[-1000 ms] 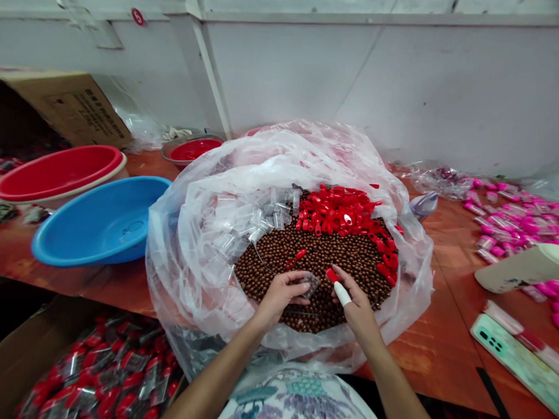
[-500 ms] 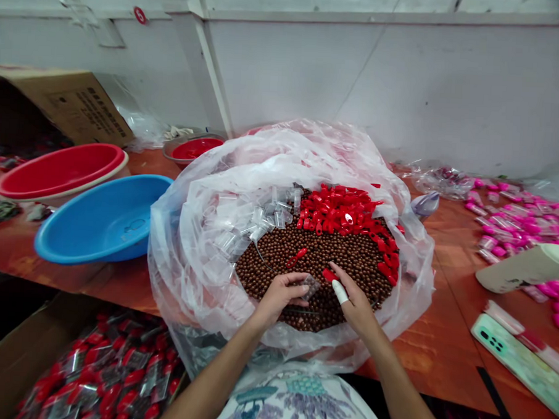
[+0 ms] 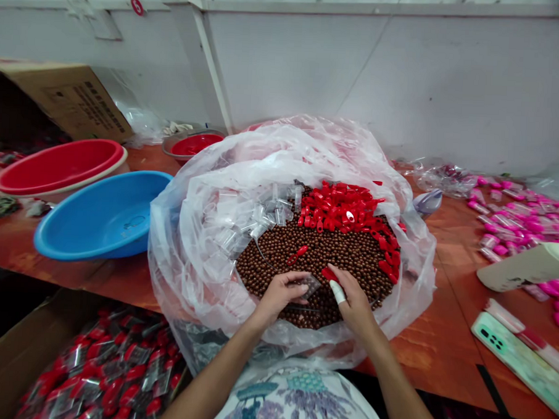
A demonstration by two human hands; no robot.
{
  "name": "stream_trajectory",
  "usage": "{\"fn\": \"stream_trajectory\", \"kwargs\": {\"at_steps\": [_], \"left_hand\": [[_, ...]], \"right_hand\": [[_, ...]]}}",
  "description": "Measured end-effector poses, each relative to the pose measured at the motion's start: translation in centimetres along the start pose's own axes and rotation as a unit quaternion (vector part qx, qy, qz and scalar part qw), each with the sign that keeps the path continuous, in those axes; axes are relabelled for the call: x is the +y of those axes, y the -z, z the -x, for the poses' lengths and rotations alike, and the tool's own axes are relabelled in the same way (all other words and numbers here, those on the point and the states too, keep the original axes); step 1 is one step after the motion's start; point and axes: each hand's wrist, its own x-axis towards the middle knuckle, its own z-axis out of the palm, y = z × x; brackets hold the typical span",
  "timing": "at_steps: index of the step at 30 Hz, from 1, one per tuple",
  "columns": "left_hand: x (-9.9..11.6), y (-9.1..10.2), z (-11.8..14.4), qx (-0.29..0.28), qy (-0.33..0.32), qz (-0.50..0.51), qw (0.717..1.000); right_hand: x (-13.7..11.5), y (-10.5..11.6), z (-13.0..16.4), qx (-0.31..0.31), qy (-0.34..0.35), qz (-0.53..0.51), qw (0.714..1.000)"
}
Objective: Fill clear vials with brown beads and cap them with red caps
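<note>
My left hand [image 3: 282, 293] pinches a small clear plastic container [image 3: 311, 286] between thumb and fingers, low over a bed of brown beads [image 3: 278, 246]. To its right, my right hand [image 3: 352, 296], with a white wrap on one finger, grips a small red plastic cap [image 3: 329, 274]. The two pieces are apart. One red piece [image 3: 298, 254] lies alone on the beads just beyond my hands. Farther back are a heap of red caps [image 3: 339, 206] and, left of it, a pile of clear containers [image 3: 260, 218]. A translucent plastic bag [image 3: 205, 212] surrounds everything.
On the left stand a blue basin [image 3: 98, 220] and a red basin [image 3: 61, 166]. Below them, a carton holds red-capped containers [image 3: 115, 369]. Right of the bag lie pink-capped containers [image 3: 524, 220], a pale cylinder [image 3: 527, 268] and a phone [image 3: 518, 362]. A wall [image 3: 382, 84] rises behind.
The view has shifted slightly. My right hand has brought the red cap a little closer to the clear container; my left hand holds its place.
</note>
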Motion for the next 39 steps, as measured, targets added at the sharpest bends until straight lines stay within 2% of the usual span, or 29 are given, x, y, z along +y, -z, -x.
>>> {"fn": "stream_trajectory", "kwargs": {"at_steps": [5,9,16,22,29,33,39], "left_hand": [[-0.1,-0.1,0.2,-0.016,-0.009,0.003,1.000],[-0.2,-0.3,0.2,-0.015,-0.009,-0.001,1.000],[-0.2,-0.7,0.4,0.001,-0.013,0.000,1.000],[-0.3,-0.5,0.7,-0.026,-0.014,0.020,0.999],[0.0,-0.8,0.9,0.011,-0.007,0.026,1.000],[-0.1,-1.1,1.1,0.026,-0.007,0.052,0.998],[-0.2,-1.7,1.5,0.011,-0.019,0.087,0.996]], "right_hand": [[-0.1,-0.5,0.1,0.010,-0.041,-0.005,0.999],[-0.4,-1.1,0.2,0.005,-0.039,-0.008,0.999],[-1.0,-1.5,0.8,-0.024,0.031,-0.012,0.999],[-0.9,-1.1,0.9,-0.040,0.109,0.030,0.993],[-1.0,-1.9,1.0,-0.029,0.130,0.059,0.989],[-1.3,-2.3,1.0,-0.018,0.109,0.044,0.993],[-2.0,-2.1,0.9,0.004,0.047,-0.034,0.998]]}}
